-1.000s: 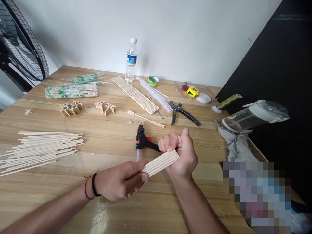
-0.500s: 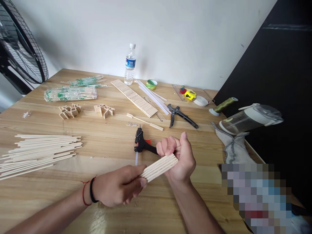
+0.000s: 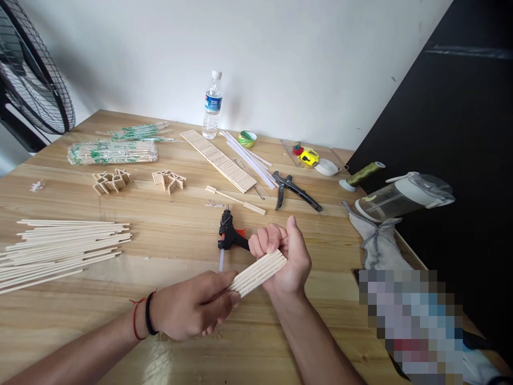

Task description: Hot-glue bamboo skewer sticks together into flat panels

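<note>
My left hand [image 3: 196,305] pinches a small flat panel of wooden sticks [image 3: 258,274] at its near end, thumb on top. The sticks lie side by side, slanting up to the right. At the far end of the panel my right hand [image 3: 286,262] is curled, its fingers closed over the edge and its palm against the stick ends; the thumb points up. Just beyond the hands lies a black hot glue gun [image 3: 228,232] with a clear glue stick at its back, its handle partly hidden behind my right hand.
Loose sticks [image 3: 72,248] lie at left. Behind them are two zigzag stick pieces [image 3: 112,182], wrapped stick packs [image 3: 114,152], a long slatted strip [image 3: 218,160], black cutters [image 3: 298,192] and a water bottle [image 3: 212,107]. A lidded cup [image 3: 401,198] and cloth [image 3: 380,243] lie at right.
The view has shifted slightly, so things appear a little further left. Both hands keep nearly the same hold on the stick panel.
</note>
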Available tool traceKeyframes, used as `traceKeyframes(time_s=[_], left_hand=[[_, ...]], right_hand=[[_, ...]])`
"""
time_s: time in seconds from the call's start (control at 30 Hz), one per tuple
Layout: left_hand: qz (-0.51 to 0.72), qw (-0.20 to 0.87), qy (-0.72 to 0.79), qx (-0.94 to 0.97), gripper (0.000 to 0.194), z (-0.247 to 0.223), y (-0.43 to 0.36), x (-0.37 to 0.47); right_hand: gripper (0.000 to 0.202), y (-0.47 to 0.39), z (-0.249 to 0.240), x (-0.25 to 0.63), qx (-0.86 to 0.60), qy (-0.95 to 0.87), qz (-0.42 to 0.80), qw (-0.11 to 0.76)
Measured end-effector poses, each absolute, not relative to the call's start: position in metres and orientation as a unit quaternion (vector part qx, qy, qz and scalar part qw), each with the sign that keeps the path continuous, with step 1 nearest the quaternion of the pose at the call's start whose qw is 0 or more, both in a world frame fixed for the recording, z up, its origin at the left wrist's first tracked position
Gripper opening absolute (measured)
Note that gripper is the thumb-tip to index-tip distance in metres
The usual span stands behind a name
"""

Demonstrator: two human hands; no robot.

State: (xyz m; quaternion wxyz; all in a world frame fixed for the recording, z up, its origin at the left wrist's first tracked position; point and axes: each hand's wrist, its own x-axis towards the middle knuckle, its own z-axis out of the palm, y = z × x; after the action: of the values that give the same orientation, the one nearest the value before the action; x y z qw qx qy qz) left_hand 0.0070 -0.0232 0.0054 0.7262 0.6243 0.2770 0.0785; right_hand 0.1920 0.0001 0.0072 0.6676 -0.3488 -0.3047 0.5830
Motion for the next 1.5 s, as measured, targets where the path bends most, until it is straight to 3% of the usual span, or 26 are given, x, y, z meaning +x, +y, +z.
traceKeyframes(time_s=[0.7,1.1,1.5], left_hand=[[0.089,0.722,0.27,0.63,0.048,0.003,-0.023,0.007],[0.124,0.856,0.231,0.446,0.05,-0.001,-0.024,0.007],[0.139,0.877,0.217,0.405,0.046,0.004,-0.029,0.013]], right_hand=[[0.073,-0.001,0.011,0.189,-0.366,-0.324,0.555,0.673],[0.069,-0.009,0.006,0.173,-0.352,-0.303,0.59,0.661],[0.071,-0.02,0.003,0.156,-0.364,-0.317,0.599,0.639]])
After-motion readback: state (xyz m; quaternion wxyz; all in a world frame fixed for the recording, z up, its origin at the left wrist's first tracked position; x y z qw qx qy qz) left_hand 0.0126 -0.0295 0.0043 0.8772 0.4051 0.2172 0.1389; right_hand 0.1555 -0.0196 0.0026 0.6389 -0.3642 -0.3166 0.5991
